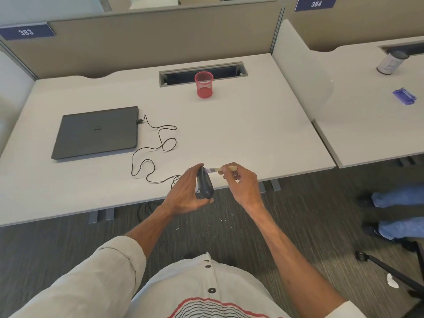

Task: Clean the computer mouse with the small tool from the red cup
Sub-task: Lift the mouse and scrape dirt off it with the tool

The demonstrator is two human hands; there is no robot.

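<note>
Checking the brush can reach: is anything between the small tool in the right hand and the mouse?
Nothing visible. The left hand holds the mouse clear of the desk, and the small tool in the right hand already meets its far end.

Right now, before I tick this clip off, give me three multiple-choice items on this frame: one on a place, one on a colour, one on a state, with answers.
1. Where does the mesh cup stand?
A. On the laptop
B. On the desk by the cable slot
C. On the floor

2. What colour is the mesh cup?
A. Red
B. Green
C. Yellow

3. What state is the laptop in?
A. Open, screen lit
B. Lid shut, lying flat
C. Standing on edge

Answers:
1 B: it stands on the desk, right in front of the cable slot.
2 A: its mesh is plainly red.
3 B: the lid is closed, logo up, while the left hand holds the mouse and the right hand holds the small tool against it.
</note>
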